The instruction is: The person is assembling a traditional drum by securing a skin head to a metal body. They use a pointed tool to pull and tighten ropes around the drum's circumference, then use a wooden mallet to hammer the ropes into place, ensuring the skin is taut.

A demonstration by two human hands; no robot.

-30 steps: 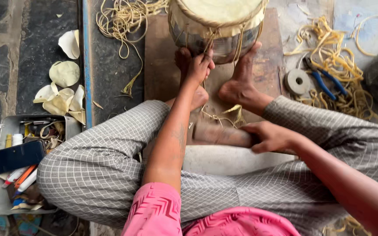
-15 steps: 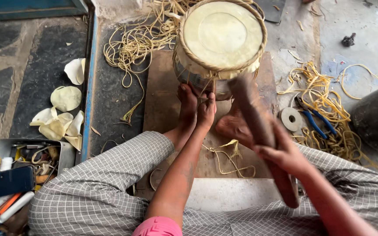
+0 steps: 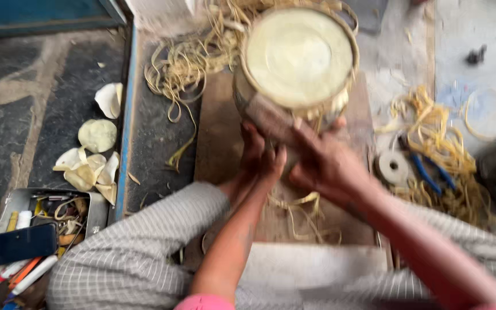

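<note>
A small drum [image 3: 298, 57] with a pale skin head stands upright on a wooden board [image 3: 219, 138] in front of my crossed legs. My right hand [image 3: 325, 163] grips a dark wooden stick [image 3: 271, 119] whose far end lies against the drum's lower left side. My left hand [image 3: 266, 163] reaches to the drum's base, right beside the right hand; blur hides its fingers and my feet under the drum. Pale lacing strips [image 3: 302, 209] lie on the board below the hands.
A heap of pale straps [image 3: 182, 57] lies left of the drum and another [image 3: 440, 138] to the right, with blue-handled pliers [image 3: 427, 175] and a round disc [image 3: 393, 166]. Cut hide scraps [image 3: 96, 136] lie at left. A metal tray [image 3: 96, 209] holds a phone [image 3: 18, 244] and pens.
My right hand picked up the stick from beside my leg and brought it up to the drum's side. The view has tilted and come closer to the drum.
</note>
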